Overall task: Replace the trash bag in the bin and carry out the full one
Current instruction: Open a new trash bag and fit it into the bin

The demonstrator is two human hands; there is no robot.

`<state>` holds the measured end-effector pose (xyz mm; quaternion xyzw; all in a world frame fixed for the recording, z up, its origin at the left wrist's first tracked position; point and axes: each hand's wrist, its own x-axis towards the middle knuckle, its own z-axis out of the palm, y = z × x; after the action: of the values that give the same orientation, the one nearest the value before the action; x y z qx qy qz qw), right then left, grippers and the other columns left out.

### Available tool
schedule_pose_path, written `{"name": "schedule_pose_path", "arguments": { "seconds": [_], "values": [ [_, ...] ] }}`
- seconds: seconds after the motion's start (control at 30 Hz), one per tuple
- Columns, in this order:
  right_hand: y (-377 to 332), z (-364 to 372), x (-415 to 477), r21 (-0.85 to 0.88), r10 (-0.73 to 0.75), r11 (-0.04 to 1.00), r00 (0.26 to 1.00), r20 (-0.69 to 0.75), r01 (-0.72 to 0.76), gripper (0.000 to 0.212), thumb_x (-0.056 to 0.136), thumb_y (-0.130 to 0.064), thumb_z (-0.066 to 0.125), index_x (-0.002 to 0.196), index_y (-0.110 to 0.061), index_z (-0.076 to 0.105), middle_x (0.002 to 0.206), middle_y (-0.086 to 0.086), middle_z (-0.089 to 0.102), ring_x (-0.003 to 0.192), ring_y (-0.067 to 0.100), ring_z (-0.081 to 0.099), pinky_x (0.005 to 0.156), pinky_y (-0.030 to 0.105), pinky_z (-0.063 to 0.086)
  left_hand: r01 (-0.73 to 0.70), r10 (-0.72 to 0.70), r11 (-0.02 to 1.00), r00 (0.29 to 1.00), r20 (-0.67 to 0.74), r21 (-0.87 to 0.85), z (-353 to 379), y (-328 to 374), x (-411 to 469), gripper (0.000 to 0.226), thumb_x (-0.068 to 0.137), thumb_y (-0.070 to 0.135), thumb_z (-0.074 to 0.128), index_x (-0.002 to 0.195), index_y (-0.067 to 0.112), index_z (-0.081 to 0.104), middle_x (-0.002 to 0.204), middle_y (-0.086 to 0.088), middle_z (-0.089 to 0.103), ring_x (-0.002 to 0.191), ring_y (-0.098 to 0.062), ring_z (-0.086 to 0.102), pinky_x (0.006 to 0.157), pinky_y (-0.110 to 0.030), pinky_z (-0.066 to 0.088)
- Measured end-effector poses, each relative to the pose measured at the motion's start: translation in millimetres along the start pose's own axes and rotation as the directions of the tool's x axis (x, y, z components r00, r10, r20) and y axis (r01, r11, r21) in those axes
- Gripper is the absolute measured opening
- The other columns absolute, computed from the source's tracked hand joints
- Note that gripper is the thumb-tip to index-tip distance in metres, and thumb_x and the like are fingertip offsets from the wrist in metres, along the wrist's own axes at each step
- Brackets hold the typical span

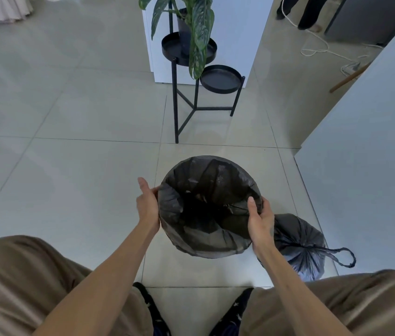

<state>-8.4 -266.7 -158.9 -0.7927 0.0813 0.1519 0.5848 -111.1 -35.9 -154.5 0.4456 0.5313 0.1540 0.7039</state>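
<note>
Looking down from the head camera, we see the round bin (234, 166) standing on the tiled floor (82, 166), just ahead of the person's knees. A dark fresh bag (191, 190) lines it. Its edge is folded out over the rim all the way round, and the inside sags in loose creases.

The left hand (146, 202) sits against the bin's left side, thumb raised and free. Its fingers bend onto the folded edge of the bag, but we cannot tell whether they pinch it.

The right hand (260, 219) is at the near right of the rim. Its thumb lies over the edge on the inside and its fingers are underneath on the outside, so it grips the bag's edge there.

The full bag (300, 246) sits on the floor just to the right of the bin, partly behind the right wrist. It is gathered shut at the top, with its drawstring loop (342, 257) lying out to the right.

Beyond the bin stands a black plant stand (220, 80) holding a leafy plant (201, 27). A pale cord (317, 48) trails across the floor at upper right.
</note>
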Motion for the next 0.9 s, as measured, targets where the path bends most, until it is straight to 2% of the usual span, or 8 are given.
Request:
{"name": "schedule_pose_path", "arguments": {
  "seconds": [0.13, 0.33, 0.4, 0.5, 0.63, 0.7, 0.8, 0.9],
  "values": [
    [5, 1, -13, 0.004, 0.043, 0.999, 0.996, -0.082, -0.043, 0.04, 0.099, -0.042, 0.054, 0.132, -0.019, 0.055, 0.125, 0.006, 0.064, 0.117, 0.026, 0.06, 0.102, 0.046, 0.05, -0.164, 0.169, 0.986, 0.955, -0.242, 0.039, -2, 9, -10, 0.076, 0.098, 0.067, 0.023, 0.113, 0.013, 0.074, 0.104, -0.005, 0.077, 0.105, -0.022, 0.07, 0.104, -0.04, 0.047],
    [13, 5, -34, 0.013, 0.099, 0.995, 0.978, -0.182, -0.099, 0.045, 0.097, -0.041, 0.058, 0.133, -0.016, 0.051, 0.114, 0.0, 0.058, 0.11, 0.025, 0.057, 0.098, 0.038, 0.046, -0.073, 0.076, 0.997, 0.987, 0.145, -0.02, 3, -15, -35, 0.075, 0.094, 0.076, 0.017, 0.129, 0.033, 0.067, 0.111, 0.004, 0.078, 0.106, -0.02, 0.07, 0.096, -0.04, 0.054],
    [14, 3, -34, -0.063, 0.104, 0.991, 0.97, -0.219, -0.12, 0.053, 0.092, -0.052, 0.057, 0.129, -0.014, 0.052, 0.117, 0.003, 0.058, 0.114, 0.029, 0.056, 0.103, 0.045, 0.044, -0.087, 0.079, 0.995, 0.986, 0.15, 0.049, -1, -12, -29, 0.08, 0.092, 0.077, 0.015, 0.123, 0.03, 0.071, 0.106, 0.003, 0.079, 0.104, -0.022, 0.071, 0.095, -0.04, 0.055],
    [7, -4, -21, -0.343, -0.051, 0.938, 0.962, -0.268, -0.046, 0.053, 0.093, -0.051, 0.056, 0.129, -0.013, 0.051, 0.142, 0.012, 0.049, 0.134, 0.036, 0.041, 0.112, 0.057, 0.028, -0.16, 0.158, 0.984, 0.987, 0.034, 0.076, -10, -6, -25, 0.081, 0.091, 0.079, 0.016, 0.135, 0.029, 0.063, 0.133, 0.004, 0.068, 0.126, -0.02, 0.06, 0.114, -0.045, 0.041],
    [-24, -9, 9, -0.296, -0.173, 0.942, 0.984, -0.031, 0.157, 0.065, 0.097, -0.047, 0.054, 0.15, -0.02, 0.029, 0.154, 0.007, 0.041, 0.138, 0.031, 0.044, 0.115, 0.052, 0.036, -0.167, 0.164, 0.985, 0.984, 0.069, 0.036, -5, -15, -38, 0.071, 0.093, 0.076, 0.019, 0.148, 0.038, 0.044, 0.144, 0.011, 0.056, 0.132, -0.015, 0.051, 0.117, -0.042, 0.034],
    [-34, -6, 18, -0.257, -0.101, 0.959, 0.991, 0.091, 0.121, 0.068, 0.098, -0.049, 0.05, 0.155, -0.025, 0.021, 0.154, 0.007, 0.043, 0.137, 0.031, 0.046, 0.114, 0.049, 0.038, -0.112, 0.104, 0.992, 0.984, 0.147, 0.05, -1, -25, -48, 0.071, 0.09, 0.08, 0.021, 0.143, 0.042, 0.049, 0.132, 0.013, 0.062, 0.122, -0.015, 0.057, 0.112, -0.042, 0.041],
    [-33, -8, 26, -0.317, 0.004, 0.948, 0.994, 0.108, 0.03, 0.065, 0.099, -0.053, 0.046, 0.154, -0.025, 0.024, 0.152, 0.013, 0.046, 0.135, 0.036, 0.048, 0.113, 0.051, 0.04, -0.101, 0.072, 0.983, 0.98, 0.186, 0.153, -7, -34, -41, 0.097, 0.069, 0.098, 0.025, 0.143, 0.041, 0.051, 0.141, 0.005, 0.06, 0.128, -0.02, 0.057, 0.113, -0.047, 0.043],
    [-30, -14, 25, -0.495, -0.043, 0.861, 0.988, 0.149, 0.112, 0.067, 0.101, -0.051, 0.043, 0.155, -0.016, 0.025, 0.155, 0.015, 0.041, 0.139, 0.036, 0.042, 0.114, 0.049, 0.037, -0.282, 0.257, 0.879, 0.959, 0.118, 0.384, -15, -24, -44, 0.095, 0.08, 0.09, 0.026, 0.156, 0.034, 0.03, 0.16, 0.004, 0.038, 0.146, -0.022, 0.036, 0.121, -0.045, 0.03]
  ]
}}
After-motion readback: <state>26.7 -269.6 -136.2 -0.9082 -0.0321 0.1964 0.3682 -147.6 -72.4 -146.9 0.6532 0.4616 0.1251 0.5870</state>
